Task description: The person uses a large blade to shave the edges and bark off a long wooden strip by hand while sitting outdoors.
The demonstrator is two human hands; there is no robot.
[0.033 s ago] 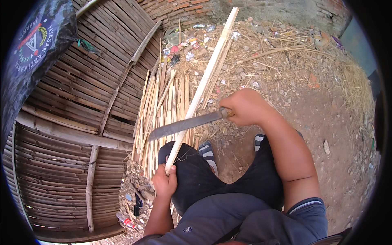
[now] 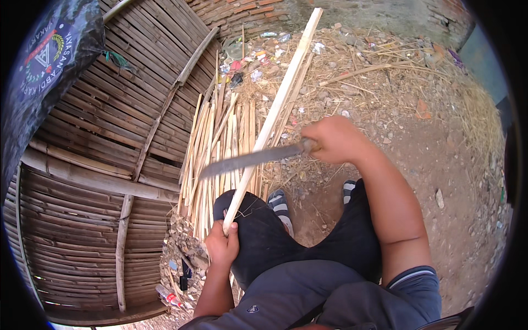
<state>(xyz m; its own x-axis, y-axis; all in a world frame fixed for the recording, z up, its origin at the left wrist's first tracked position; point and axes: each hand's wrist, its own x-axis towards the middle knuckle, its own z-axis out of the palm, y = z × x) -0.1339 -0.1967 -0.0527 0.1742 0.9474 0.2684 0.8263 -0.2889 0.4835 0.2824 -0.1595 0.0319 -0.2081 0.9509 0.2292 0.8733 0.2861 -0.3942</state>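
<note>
My left hand [image 2: 222, 245] grips the near end of a long pale bamboo strip [image 2: 278, 102] that rests on my left knee and slants up and away to the right. My right hand [image 2: 334, 139] holds the handle of a long grey machete [image 2: 250, 160]. Its blade lies across the strip, pointing left, at about the strip's lower third. Under the blade lies a pile of split bamboo strips [image 2: 212, 148] on the ground.
A woven bamboo panel [image 2: 93, 165] with cross poles fills the left side. Dry straw and litter [image 2: 357, 71] cover the dirt ahead, below a brick wall [image 2: 242, 11]. Rubble and a bottle [image 2: 170, 297] lie by my left leg. My sandalled feet [image 2: 280, 206] rest on bare dirt.
</note>
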